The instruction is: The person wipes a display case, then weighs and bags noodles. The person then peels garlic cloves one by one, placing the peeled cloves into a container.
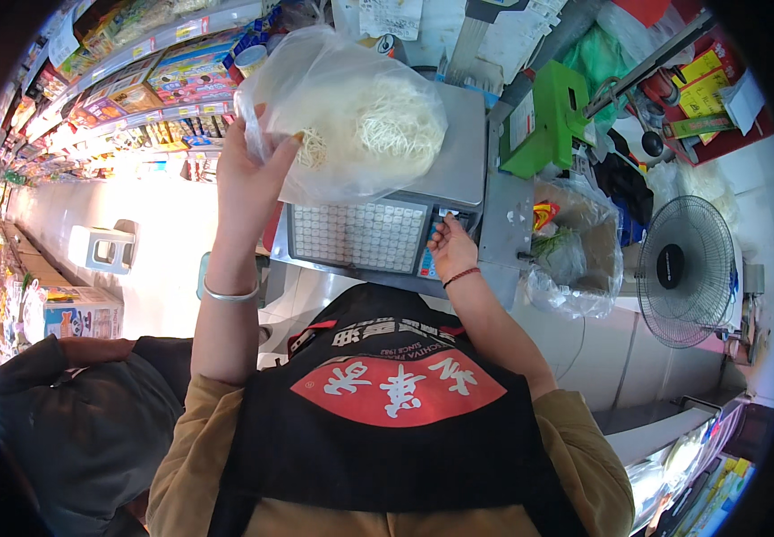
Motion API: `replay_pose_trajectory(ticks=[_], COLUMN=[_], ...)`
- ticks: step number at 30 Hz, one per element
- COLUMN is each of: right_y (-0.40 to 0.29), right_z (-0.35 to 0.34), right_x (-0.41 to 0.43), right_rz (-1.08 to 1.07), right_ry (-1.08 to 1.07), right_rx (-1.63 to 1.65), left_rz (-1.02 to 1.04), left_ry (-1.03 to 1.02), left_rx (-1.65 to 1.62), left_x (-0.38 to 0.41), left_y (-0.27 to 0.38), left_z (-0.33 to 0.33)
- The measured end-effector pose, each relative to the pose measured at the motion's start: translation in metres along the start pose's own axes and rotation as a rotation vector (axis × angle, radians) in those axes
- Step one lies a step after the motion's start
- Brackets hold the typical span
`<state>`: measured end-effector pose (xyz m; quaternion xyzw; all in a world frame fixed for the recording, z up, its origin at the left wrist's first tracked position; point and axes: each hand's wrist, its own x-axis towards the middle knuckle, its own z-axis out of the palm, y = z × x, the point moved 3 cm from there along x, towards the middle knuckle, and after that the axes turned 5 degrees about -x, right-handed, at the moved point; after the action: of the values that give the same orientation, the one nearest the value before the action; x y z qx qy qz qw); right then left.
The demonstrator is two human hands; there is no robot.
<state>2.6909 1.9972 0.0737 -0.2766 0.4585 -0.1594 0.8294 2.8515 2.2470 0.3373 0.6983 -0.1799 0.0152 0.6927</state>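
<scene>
My left hand (pixel 256 151) grips the gathered edge of a clear plastic bag (pixel 340 141). Inside it are pale, thin strands (pixel 400 124), perhaps noodles or sprouts; I cannot tell which. The bag lies over the metal weighing plate (pixel 464 148) of a label-printing scale. Below the plate is the scale's keypad (pixel 359 236), with several rows of light keys. At the printer slot to the right of these keys, my right hand (pixel 455 250) pinches a small white label (pixel 446 212) between thumb and finger.
A green box (pixel 541 121) stands right of the scale. Beyond it are a plastic-lined bin (pixel 592 252) with scraps and a round fan (pixel 685 268). Shelves of packaged goods (pixel 186 74) line the left. A person in dark clothes (pixel 92 423) is at lower left, near a grey stool (pixel 105 247).
</scene>
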Motion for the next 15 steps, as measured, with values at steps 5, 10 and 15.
replay_pose_trajectory(ticks=[5, 10, 15], right_y=[-0.002, -0.003, -0.006], right_z=[0.006, 0.011, 0.009], right_x=[-0.007, -0.016, -0.021], right_rz=[0.081, 0.145, 0.129], right_ry=[-0.03, -0.103, -0.124], right_rx=[0.094, 0.178, 0.184], left_rz=[-0.352, -0.364, -0.412], left_ry=[-0.19, -0.189, -0.344], left_rx=[0.058, -0.075, -0.089], left_x=[-0.02, -0.071, -0.116], left_y=[0.003, -0.01, -0.033], left_z=[-0.002, -0.005, -0.006])
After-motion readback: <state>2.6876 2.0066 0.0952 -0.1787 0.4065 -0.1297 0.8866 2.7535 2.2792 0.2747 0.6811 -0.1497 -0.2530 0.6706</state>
